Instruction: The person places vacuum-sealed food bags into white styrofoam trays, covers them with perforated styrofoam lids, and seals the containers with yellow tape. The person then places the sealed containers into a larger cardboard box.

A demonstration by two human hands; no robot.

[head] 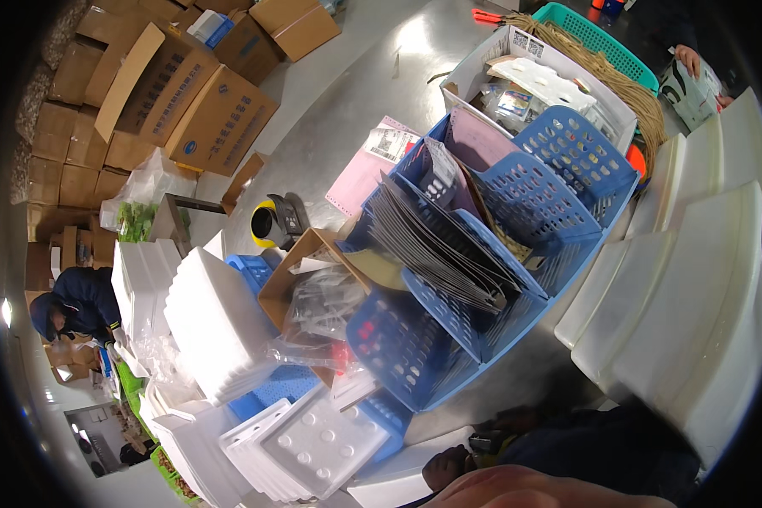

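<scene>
A shadowed hand (447, 467), seemingly mine, lies at the bottom beside a white foam lid (397, 467). Whether it is my left or right cannot be told, nor whether its fingers hold anything. A dark object with yellow parts (487, 442) is close to it, near a dark sleeve (597, 444). Blurred bare skin (540, 490), very near the camera, fills the bottom edge; its body part is unclear. Before me stands a blue perforated plastic file rack (571, 273), holding grey folders (432, 244) and papers. A cardboard box (272, 298) with clear plastic bags (327, 301) adjoins it.
White foam boxes (216, 317) and lids (324, 438) crowd the lower left; white bins (679, 305) line the right. A tape dispenser (279, 221) and pink forms (355, 184) lie on the metal table (330, 120). Co-workers appear at left (82, 301) and top right (689, 60).
</scene>
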